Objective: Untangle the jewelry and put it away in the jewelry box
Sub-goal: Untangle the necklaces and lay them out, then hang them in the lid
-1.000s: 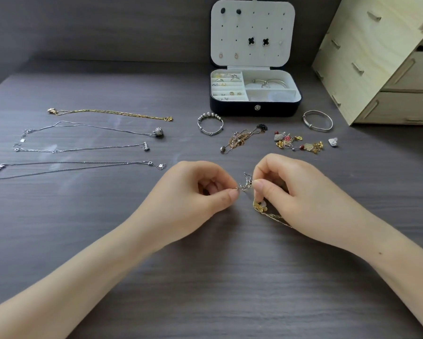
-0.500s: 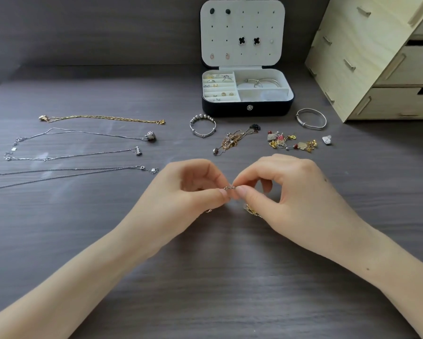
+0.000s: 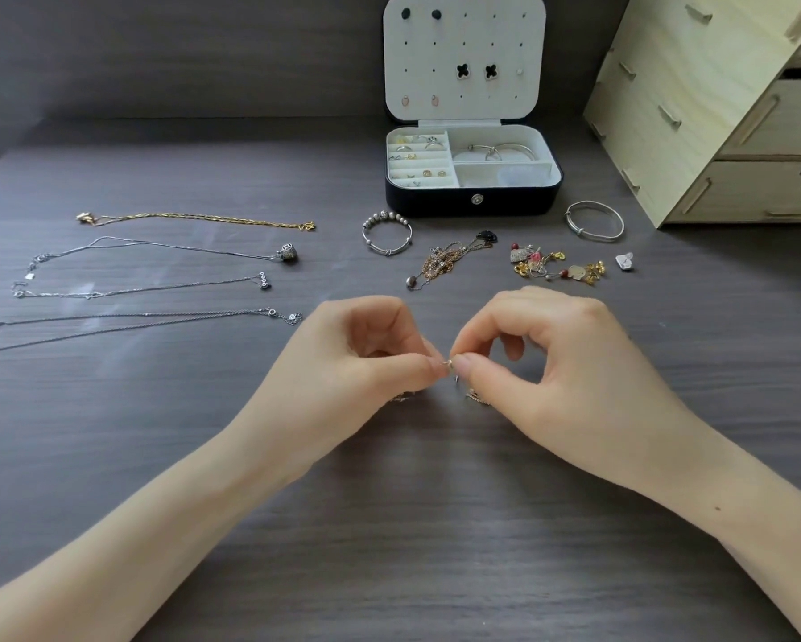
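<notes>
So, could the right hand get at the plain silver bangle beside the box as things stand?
Probably, but not at once: the right hand is pinching the tangled chain together with the left hand. The bangle lies uncovered on the table, on that hand's side.

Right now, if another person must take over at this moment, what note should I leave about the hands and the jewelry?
Left hand and right hand: each pinches the same tangled chain between thumb and forefinger; more of it shows under the hands.
Jewelry box: open at the back, with rings and bangles inside.
Done: gold necklace and three silver necklaces lie straightened at the left.
Left: the chain in hand, the rose-gold chain tangle, the charm cluster, the beaded bangle and the silver bangle. All are outside the box.
</notes>
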A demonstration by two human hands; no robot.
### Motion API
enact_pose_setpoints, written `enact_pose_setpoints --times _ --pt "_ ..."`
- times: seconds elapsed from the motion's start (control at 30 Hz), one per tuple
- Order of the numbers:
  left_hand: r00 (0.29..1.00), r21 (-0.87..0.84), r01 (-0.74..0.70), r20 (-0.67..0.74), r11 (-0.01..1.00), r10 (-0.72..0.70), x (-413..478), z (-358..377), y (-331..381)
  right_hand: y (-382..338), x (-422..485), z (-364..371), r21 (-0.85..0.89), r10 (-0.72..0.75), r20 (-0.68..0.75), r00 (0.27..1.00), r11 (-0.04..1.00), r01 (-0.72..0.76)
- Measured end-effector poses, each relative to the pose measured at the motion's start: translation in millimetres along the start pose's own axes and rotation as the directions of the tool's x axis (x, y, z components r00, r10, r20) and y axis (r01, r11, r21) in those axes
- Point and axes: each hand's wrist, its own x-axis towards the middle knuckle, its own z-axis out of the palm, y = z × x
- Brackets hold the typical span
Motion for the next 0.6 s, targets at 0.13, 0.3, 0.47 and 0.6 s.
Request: enact_pose_setpoints --times 0.13,0.3,0.47,0.6 --pt "0.999 -0.044 0.031 -0.036 0.999 -0.032 1 -2 -1 2 3 -5 0.114 0.167 0.032 0.985 0.979 -0.170" --pt "0.999 -0.018 0.023 -0.043 1.000 -0.024 0 -2 -1 4 3 -6 -0.041 0.295 0.042 0.955 0.955 -0.293" --pt "0.997 -0.056 -0.009 -0.075 0.998 0.005 1 -5 0 5 4 -12 -0.225 0.344 -0.078 0.936 0.908 -0.353" --pt "0.993 -0.106 -0.032 -0.118 0.994 0.019 2 -6 0 3 5 -16 -0.329 0.381 -0.121 0.916 0.855 -0.400"
